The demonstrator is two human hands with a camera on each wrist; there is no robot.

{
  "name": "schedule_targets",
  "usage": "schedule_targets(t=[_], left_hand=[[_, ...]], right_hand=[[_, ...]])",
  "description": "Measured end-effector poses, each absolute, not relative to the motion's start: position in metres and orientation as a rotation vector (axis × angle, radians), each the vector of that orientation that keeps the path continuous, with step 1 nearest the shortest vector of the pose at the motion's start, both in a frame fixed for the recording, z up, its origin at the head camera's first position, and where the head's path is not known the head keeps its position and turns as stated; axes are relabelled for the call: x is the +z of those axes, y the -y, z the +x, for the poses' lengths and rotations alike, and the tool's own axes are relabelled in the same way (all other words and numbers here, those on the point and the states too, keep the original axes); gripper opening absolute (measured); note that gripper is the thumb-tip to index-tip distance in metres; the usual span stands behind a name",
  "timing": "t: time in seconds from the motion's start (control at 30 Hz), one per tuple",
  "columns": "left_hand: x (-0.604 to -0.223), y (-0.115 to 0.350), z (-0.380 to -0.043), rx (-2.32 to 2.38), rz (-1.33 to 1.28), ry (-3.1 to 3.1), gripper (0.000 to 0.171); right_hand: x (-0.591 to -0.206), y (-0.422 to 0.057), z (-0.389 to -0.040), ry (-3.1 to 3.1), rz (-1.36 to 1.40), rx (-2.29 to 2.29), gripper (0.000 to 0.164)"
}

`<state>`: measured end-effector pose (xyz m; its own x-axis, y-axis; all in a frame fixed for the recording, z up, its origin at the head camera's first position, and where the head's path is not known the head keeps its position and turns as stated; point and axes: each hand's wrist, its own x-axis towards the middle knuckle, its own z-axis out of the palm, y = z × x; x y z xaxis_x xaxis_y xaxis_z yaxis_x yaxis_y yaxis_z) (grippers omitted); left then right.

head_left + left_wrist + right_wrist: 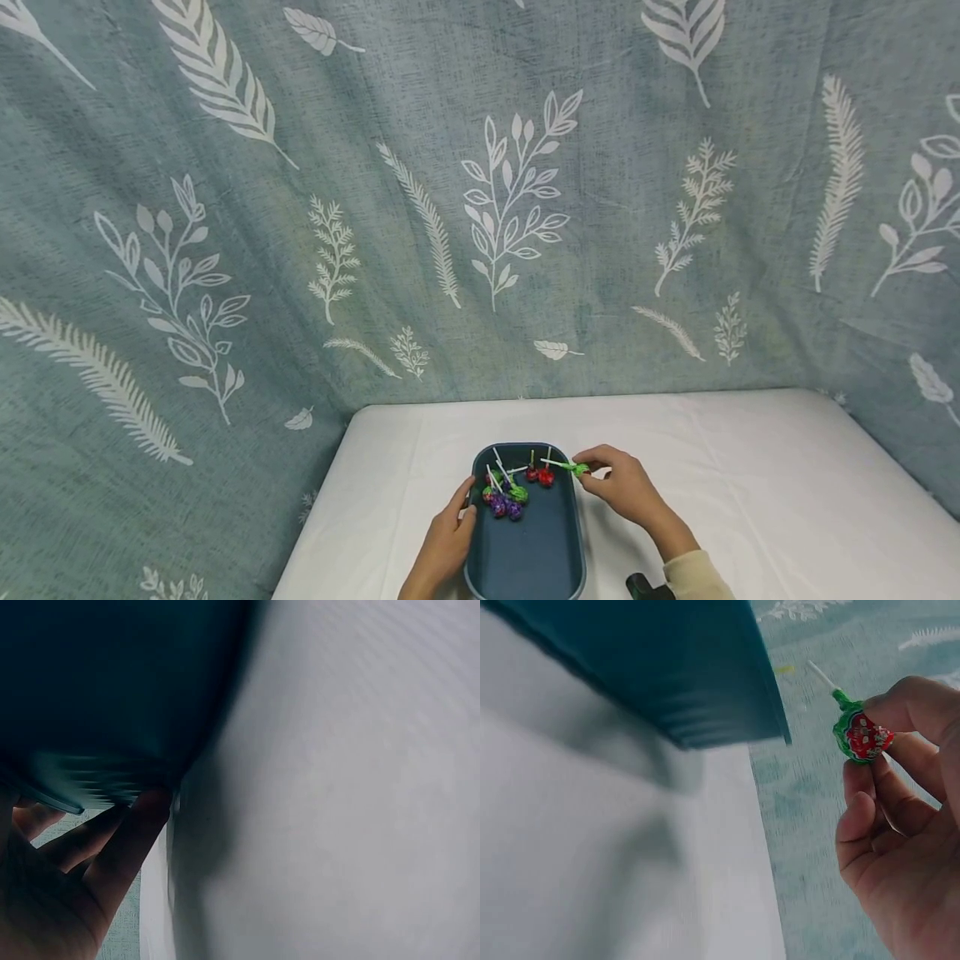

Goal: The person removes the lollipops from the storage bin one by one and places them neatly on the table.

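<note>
A dark blue tray (525, 550) stands on the table, with several wrapped lollipops (516, 494) grouped in its far left part. Two red lollipops (545, 477) lie farther right, near the far wall. My left hand (448, 537) grips the tray's left side; in the left wrist view its fingers (135, 840) lie against the outer wall below the rim. Over the right rim, my right hand (626, 487) pinches a green-wrapped lollipop (577, 469) by its head, the stick pointing left over the tray. The right wrist view shows that lollipop's red label (864, 739) between thumb and fingers.
A white cloth covers the table (750, 483). Behind it hangs a blue-green curtain (600, 333) with white leaf prints. A dark object (645, 587) sits beside my right sleeve (697, 575) at the bottom edge.
</note>
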<state>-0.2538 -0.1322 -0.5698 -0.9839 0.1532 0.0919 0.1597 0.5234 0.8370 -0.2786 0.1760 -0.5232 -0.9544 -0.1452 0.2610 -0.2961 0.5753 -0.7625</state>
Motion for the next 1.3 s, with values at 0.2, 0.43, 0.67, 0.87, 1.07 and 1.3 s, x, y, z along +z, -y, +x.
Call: schedule_targets(t=[0.2, 0.43, 0.67, 0.87, 1.07, 1.3], left_hand=[[-0.571, 0.132, -0.254, -1.495, -0.276, 2.739, 0.047], [-0.571, 0.133, -0.255, -1.496, -0.279, 2.734, 0.048], [-0.572, 0.132, -0.255, -1.500, -0.275, 2.741, 0.047], [-0.573, 0.133, -0.256, -1.507, -0.278, 2.735, 0.047], [-0.572, 0.133, -0.255, -1.514, -0.290, 2.729, 0.047], [-0.573, 0.134, -0.254, -1.505, -0.296, 2.719, 0.047]], right_hand=[[-0.529, -0.196, -0.278, 2.634, 0.349, 1.357, 0.024], [-0.529, -0.217, -0.277, 2.646, 0.357, 1.376, 0.026], [-0.536, -0.237, -0.278, 2.693, 0.309, 1.413, 0.029], [-0.551, -0.246, -0.288, 2.770, 0.271, 1.329, 0.029], [-0.568, -0.245, -0.296, 2.836, 0.189, 1.285, 0.027], [-0.580, -0.242, -0.301, 2.885, 0.095, 1.257, 0.026]])
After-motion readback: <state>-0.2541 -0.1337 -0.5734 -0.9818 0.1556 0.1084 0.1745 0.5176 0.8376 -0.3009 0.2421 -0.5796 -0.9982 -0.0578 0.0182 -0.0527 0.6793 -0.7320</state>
